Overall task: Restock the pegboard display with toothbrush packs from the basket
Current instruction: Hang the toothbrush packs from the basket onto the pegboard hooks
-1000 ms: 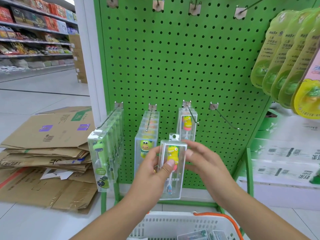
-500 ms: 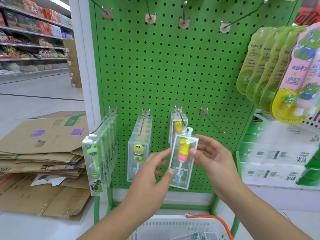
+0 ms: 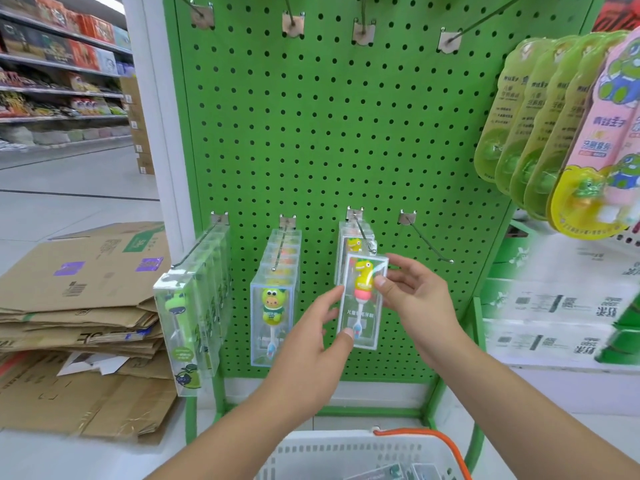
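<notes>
A clear toothbrush pack with a yellow dinosaur handle is held upright in front of the green pegboard. My left hand pinches its lower left edge; my right hand grips its upper right side. The pack's top tab sits at the tip of the third lower hook, where another yellow pack hangs behind. Rows of packs fill the first hook and second hook. The fourth hook is bare. The white basket with an orange handle sits below.
Flattened cardboard boxes are stacked on the floor at left. Green and pink carded toothbrush packs hang at upper right over white cartons. Bare hooks line the top of the board. Store shelves run along the far left.
Both hands lifted the yellow dinosaur pack up and toward the board, from below the third hook to its tip. The view came closer to the pegboard.
</notes>
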